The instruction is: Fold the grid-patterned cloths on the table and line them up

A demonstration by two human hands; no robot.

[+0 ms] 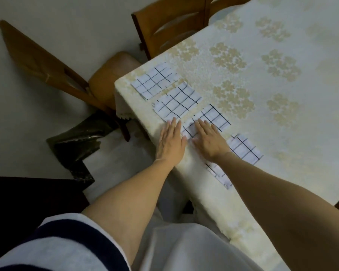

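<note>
The third cloth (213, 118), folded, lies near the front edge of the flowered table (282, 85) in a slanted row with the first cloth (155, 83) at the corner, the second cloth (177, 101) and a further cloth (243, 149); a grid strip (218, 175) shows below the right forearm, perhaps the same piece, I cannot tell. The right hand (209, 141) lies flat with straight fingers on the third cloth, and the left hand (171, 141) lies flat just beside it, fingertips at the second cloth's corner, gripping nothing. A wooden chair (37, 59) stands off the table corner, another chair (170, 22) at the far side
</note>
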